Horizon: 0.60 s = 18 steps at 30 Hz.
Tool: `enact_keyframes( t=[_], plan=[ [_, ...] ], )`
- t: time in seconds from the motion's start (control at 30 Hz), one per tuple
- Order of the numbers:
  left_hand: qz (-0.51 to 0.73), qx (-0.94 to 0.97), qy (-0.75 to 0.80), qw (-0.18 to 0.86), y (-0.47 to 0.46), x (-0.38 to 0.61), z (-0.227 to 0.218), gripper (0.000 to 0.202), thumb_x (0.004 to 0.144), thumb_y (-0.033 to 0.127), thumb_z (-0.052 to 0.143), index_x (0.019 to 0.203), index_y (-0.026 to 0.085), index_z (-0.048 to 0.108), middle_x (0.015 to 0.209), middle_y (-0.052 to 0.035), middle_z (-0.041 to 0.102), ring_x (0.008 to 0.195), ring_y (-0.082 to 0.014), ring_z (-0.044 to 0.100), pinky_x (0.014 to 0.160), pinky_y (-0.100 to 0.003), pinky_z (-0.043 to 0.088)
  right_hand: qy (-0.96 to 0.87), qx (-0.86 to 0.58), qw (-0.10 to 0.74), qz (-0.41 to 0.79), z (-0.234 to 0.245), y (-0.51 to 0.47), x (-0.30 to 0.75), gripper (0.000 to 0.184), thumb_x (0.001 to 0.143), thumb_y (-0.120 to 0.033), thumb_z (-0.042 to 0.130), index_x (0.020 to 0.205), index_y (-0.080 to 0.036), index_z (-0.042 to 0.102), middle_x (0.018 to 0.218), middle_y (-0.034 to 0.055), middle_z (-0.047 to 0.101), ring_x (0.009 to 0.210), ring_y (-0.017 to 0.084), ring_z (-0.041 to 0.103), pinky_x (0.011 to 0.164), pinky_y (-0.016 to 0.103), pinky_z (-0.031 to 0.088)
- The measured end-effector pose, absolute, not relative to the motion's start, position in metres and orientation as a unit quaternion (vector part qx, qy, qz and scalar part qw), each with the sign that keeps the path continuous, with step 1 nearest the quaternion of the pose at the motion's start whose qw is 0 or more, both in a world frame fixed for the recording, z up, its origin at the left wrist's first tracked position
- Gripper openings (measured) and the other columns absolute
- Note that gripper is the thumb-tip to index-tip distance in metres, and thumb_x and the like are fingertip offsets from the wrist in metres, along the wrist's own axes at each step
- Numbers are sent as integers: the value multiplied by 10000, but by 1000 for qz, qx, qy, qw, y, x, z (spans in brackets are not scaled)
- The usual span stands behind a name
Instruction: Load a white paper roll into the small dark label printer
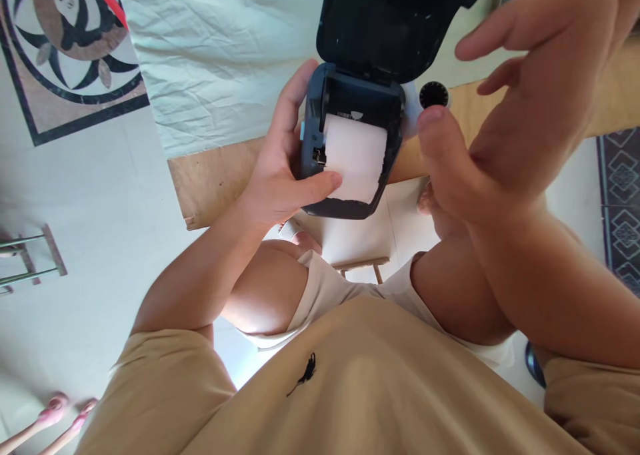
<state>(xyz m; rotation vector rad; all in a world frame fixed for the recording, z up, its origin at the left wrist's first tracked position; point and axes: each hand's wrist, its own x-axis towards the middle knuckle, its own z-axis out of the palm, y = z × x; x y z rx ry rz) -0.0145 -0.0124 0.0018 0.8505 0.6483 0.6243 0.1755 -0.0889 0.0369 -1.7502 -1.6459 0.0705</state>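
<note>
My left hand point(295, 168) grips a dark label printer point(311, 175) by its left side, the thumb lying over the inside. The printer's black lid point(385, 25) is swung up and back. In the compartment sits a white paper roll point(357, 155), and my left thumb touches its lower left. To the right of the printer is a small round piece with a black ridged face and pale rim point(434, 95). My right hand point(520, 101) is beside it, thumb tip at its lower edge, with the visible fingers apart from the thumb. Whether it bears on the piece is unclear.
A wooden table edge point(215, 185) and a pale wrinkled cloth point(215, 61) lie beyond my hands. On the left floor are a panda-patterned tile point(75, 48) and a metal-and-wood rack point(35, 261). Another person's feet point(53, 408) show at lower left. A small stool point(363, 265) stands below.
</note>
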Motion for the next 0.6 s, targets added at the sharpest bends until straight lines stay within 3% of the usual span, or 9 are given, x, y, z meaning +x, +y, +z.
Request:
enact_keyframes(
  t=[0.1,0.2,0.3,0.4,0.6],
  plan=[
    [291,413,290,813,-14,-16,2,787,665,195,810,1376,299,489,982,-29,655,991,-230,644,886,-334,514,-640,-641,419,70,37,-85,175,271,873,-371,513,1008,-136,535,1006,73,564,1089,148,594,927,296,482],
    [282,432,271,812,-11,-19,-1,717,693,166,806,1330,309,509,1109,-33,648,916,-187,620,796,-295,496,-615,-616,482,100,42,-87,169,138,879,-305,453,866,-168,463,983,66,573,1137,135,596,895,290,459],
    [301,431,264,809,-9,-20,-3,627,724,177,790,1277,310,526,1146,-21,630,955,-172,591,789,-263,495,-605,-656,422,159,49,-94,167,267,895,-346,429,692,-173,412,797,82,571,882,116,563,794,303,406],
    [319,424,248,810,-11,-18,-3,578,766,181,755,1274,315,515,1150,-13,617,955,-164,591,795,-256,493,-591,-687,346,243,51,-98,167,379,936,-375,438,623,-164,407,572,38,452,607,63,385,626,285,297],
    [307,417,216,828,-12,-18,-3,645,794,88,707,1336,295,425,1003,-1,617,849,-119,597,758,-242,486,-546,-731,275,302,43,-99,165,574,931,-507,486,509,-119,450,456,21,404,485,14,312,521,262,182]
  ],
)
